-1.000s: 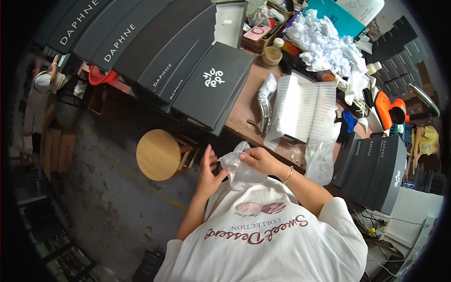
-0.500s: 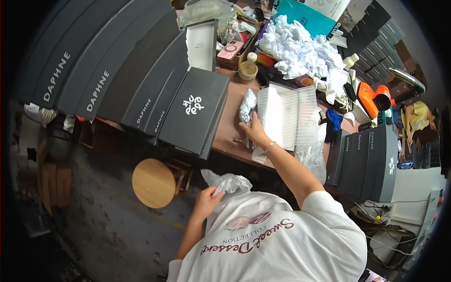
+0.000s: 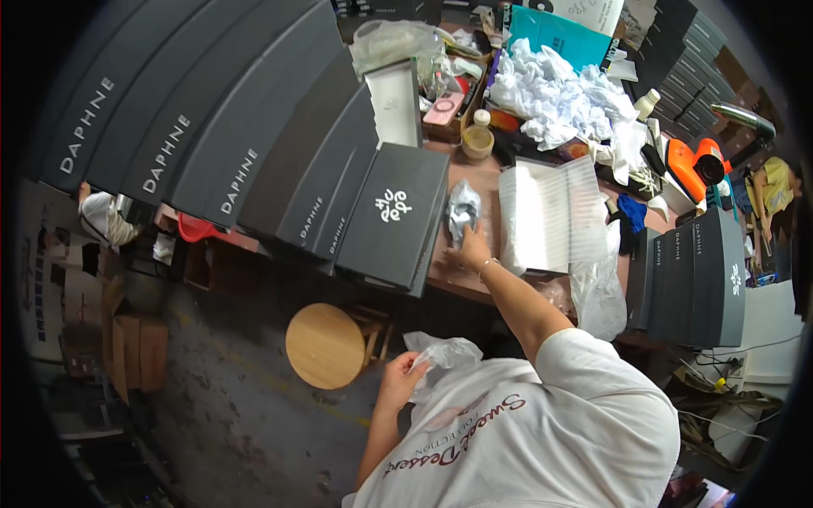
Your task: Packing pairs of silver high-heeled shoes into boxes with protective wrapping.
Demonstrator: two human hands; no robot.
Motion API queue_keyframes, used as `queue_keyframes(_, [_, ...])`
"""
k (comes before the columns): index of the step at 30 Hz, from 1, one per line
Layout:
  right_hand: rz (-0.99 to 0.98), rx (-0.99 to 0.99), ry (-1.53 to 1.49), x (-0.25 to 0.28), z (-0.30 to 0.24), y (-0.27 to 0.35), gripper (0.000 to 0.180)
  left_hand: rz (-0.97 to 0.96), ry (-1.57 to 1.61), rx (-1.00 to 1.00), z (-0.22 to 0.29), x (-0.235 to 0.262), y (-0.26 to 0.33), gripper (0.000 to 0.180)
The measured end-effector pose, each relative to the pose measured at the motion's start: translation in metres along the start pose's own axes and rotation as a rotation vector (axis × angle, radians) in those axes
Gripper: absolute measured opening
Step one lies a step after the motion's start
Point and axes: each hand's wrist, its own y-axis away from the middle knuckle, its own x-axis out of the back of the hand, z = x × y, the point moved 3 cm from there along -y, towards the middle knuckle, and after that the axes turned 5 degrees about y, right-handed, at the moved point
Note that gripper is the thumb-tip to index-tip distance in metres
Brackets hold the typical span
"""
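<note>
Now right hand stretched far forward, arm nearly straight, fingers closed on silvery wrapped item on worktop. Left hand bent close to chest, gripping crumpled clear bag. Reach barely changed from half a second back. Item's long axis running away from hand, toward grey box side.

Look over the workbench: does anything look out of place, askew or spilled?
Yes. Crumpled white paper lies heaped loose at the bench's far end, and the dark boxes lean in a slanting row rather than lying flat.
</note>
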Motion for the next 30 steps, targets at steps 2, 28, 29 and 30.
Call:
queue_keyframes(2, [0.119, 0.009, -0.052, -0.011, 0.022, -0.007, 0.072, -0.036, 0.159, 0.006, 0.008, -0.002, -0.019, 0.016])
queue_keyframes(28, [-0.423, -0.228, -2.19, 0.042, 0.192, 0.443, 0.039, -0.147, -0.538, -0.627, -0.022, -0.203, 0.041, 0.013])
queue_keyframes(29, [-0.494, -0.231, -2.243, 0.038, 0.205, 0.456, 0.042, -0.137, -0.528, -0.614, -0.036, -0.21, 0.045, 0.013])
queue_keyframes(30, [-0.591, -0.176, -2.277, 0.046, 0.211, 0.468, 0.046, -0.128, -0.517, -0.597, -0.046, -0.22, 0.052, 0.014])
